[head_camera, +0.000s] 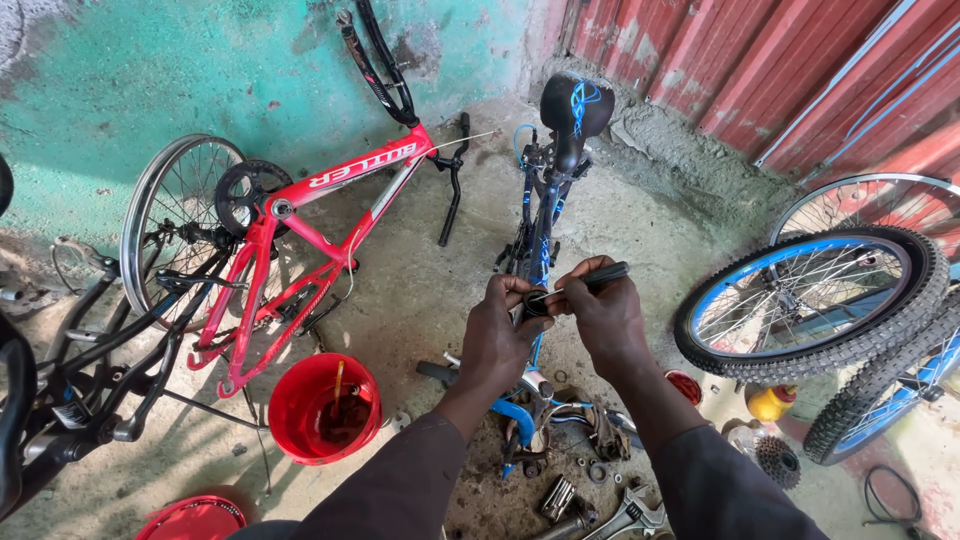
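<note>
Two hands meet at the middle of the scene, over the blue bicycle (545, 215) that lies upturned on the concrete. Left hand (500, 335) curls its fingers tight around a small dark round part (536, 304), pinching it at the fingertips. Right hand (605, 315) grips a black tool (597, 277), fingers pressed together around its handle, the thin tip reaching left to the part. Near left, a red bucket (322, 408) sits on the ground. Far left, a red bicycle frame (320, 225) lies tilted. Right side, a blue-rimmed wheel (815, 300) with a knobby tyre stands close. Wrenches (610, 515) lie scattered near, just below the arms.
</note>
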